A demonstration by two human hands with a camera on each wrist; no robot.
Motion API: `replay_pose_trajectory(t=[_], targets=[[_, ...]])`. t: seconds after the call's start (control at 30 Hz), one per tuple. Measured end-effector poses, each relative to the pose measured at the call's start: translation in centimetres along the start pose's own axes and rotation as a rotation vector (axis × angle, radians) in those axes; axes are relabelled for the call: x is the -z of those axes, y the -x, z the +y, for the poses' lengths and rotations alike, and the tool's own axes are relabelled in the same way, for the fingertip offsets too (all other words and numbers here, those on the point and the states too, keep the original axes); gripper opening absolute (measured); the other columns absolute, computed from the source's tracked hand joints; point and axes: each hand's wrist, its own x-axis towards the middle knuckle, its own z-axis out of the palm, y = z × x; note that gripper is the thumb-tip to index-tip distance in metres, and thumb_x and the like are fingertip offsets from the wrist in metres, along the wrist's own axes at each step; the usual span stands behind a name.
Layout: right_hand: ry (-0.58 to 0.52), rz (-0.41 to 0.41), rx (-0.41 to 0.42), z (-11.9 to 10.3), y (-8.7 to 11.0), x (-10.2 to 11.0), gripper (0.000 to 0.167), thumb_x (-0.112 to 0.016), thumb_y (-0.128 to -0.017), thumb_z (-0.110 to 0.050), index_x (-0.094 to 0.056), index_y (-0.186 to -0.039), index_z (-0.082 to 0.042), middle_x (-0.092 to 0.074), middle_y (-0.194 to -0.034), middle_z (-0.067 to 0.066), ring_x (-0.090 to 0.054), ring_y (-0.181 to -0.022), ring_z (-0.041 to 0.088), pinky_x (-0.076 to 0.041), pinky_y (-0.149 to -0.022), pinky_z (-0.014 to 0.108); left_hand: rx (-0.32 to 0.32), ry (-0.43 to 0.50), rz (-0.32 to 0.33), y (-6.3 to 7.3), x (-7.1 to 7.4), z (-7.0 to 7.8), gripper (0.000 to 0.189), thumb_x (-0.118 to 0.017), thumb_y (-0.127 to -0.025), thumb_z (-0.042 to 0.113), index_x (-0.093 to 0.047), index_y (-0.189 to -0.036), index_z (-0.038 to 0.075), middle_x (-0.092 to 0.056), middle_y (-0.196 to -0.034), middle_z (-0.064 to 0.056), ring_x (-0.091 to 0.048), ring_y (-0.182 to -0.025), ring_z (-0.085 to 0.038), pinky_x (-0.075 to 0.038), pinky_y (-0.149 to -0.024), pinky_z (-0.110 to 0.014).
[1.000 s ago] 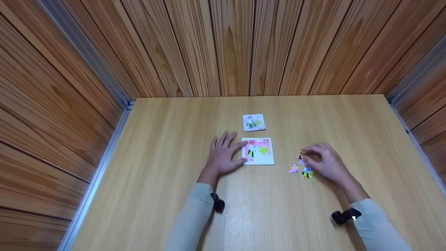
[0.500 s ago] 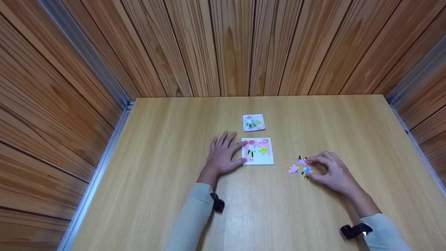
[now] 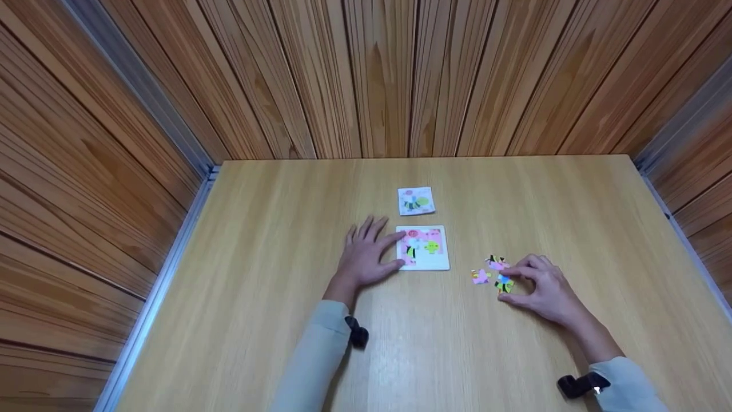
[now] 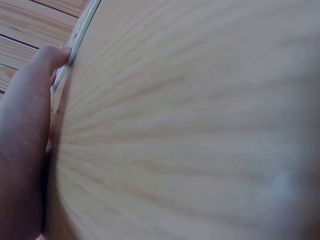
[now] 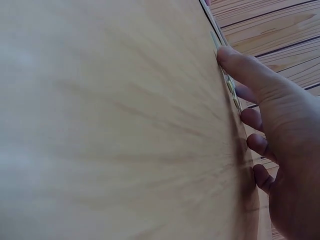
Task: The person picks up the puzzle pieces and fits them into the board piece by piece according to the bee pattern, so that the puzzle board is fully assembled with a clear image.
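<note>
Since the earlier frames, the right hand (image 3: pixel 547 290) has been drawn nearer to the body, and its fingers have been brought from the black-and-pink piece (image 3: pixel 498 265) to the striped piece (image 3: pixel 504 284). The left hand (image 3: pixel 365 256) and the board (image 3: pixel 432 263) have been left where they were.

The striped piece, blue and green with black bands, is pinched by its near and far edges between the right thumb and forefinger; how firmly cannot be told. It lies flat on the bench (image 3: pixel 257 286), as far as is shown. The black-and-pink piece is seen just beyond the right forefinger, and the pink piece (image 3: pixel 481 277) just left of the fingertips. The left fingers are spread, with thumb and forefinger rested on the left edge of the board, which is set well to the left of the right fingers. Beyond the board, ahead of the left fingertips, the picture card (image 3: pixel 416 201) is laid.

The step in hand is judged to be the choosing and turning of a piece for the part-filled board. For the next move, the striped piece would need to be lifted, carried leftward from the right fingers and matched to the bare lower-right part, while the board is steadied by the left fingers.
</note>
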Motion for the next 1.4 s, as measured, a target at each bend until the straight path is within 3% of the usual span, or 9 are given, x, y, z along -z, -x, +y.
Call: replay_pose_trajectory(t=[0.3, 0.67, 0.97, 1.27, 1.4], targets=[[-0.035, -0.022, -0.036, 0.1, 0.0, 0.2, 0.038, -0.103, -0.077, -0.014, -0.089, -0.113, -0.017, -0.070, -0.104, -0.003, -0.049, -0.102, 0.000, -0.030, -0.085, 0.030, -0.013, 0.024, 0.016, -0.1, -0.2, -0.2, 0.076, -0.054, -0.101, 0.075, -0.050, -0.169, 0.042, -0.026, -0.190, -0.007, -0.011, -0.180, -0.042, -0.006, -0.141, -0.077], [-0.068, -0.039, -0.005, 0.3, -0.2, 0.5, 0.039, -0.101, -0.077, -0.011, -0.088, -0.113, -0.018, -0.071, -0.103, -0.004, -0.049, -0.102, 0.000, -0.031, -0.086, 0.027, 0.002, -0.005, 0.002, 0.0, 0.0, 0.1, 0.076, -0.051, -0.102, 0.077, -0.049, -0.170, 0.045, -0.025, -0.190, -0.005, -0.011, -0.180, -0.040, -0.006, -0.141, -0.075], [-0.112, -0.060, 0.009, 0.0, -1.0, 0.7, 0.039, -0.101, -0.079, -0.008, -0.087, -0.114, -0.015, -0.068, -0.103, -0.002, -0.045, -0.102, 0.000, -0.038, -0.083, 0.020, 0.009, -0.009, -0.007, -0.1, -0.1, 0.0, 0.076, -0.051, -0.102, 0.078, -0.048, -0.170, 0.045, -0.024, -0.191, -0.005, -0.011, -0.180, -0.040, -0.006, -0.142, -0.075], [-0.126, -0.092, -0.026, -0.6, -2.3, 0.7, 0.038, -0.098, -0.084, -0.007, -0.084, -0.119, -0.013, -0.074, -0.108, 0.000, -0.056, -0.106, 0.001, -0.045, -0.090, 0.011, 0.005, -0.009, -0.003, 0.0, -0.1, 0.1, 0.076, -0.050, -0.102, 0.078, -0.047, -0.170, 0.045, -0.023, -0.191, -0.003, -0.009, -0.180, -0.039, -0.005, -0.142, -0.074], [-0.133, -0.113, -0.047, -1.0, -2.9, 0.5, 0.040, -0.097, -0.085, -0.008, -0.084, -0.122, -0.013, -0.073, -0.110, 0.000, -0.056, -0.107, 0.004, -0.046, -0.091, 0.013, 0.005, -0.013, -0.004, 0.0, -0.1, 0.0, 0.077, -0.050, -0.102, 0.079, -0.047, -0.171, 0.045, -0.023, -0.191, -0.003, -0.009, -0.181, -0.039, -0.006, -0.142, -0.074]])
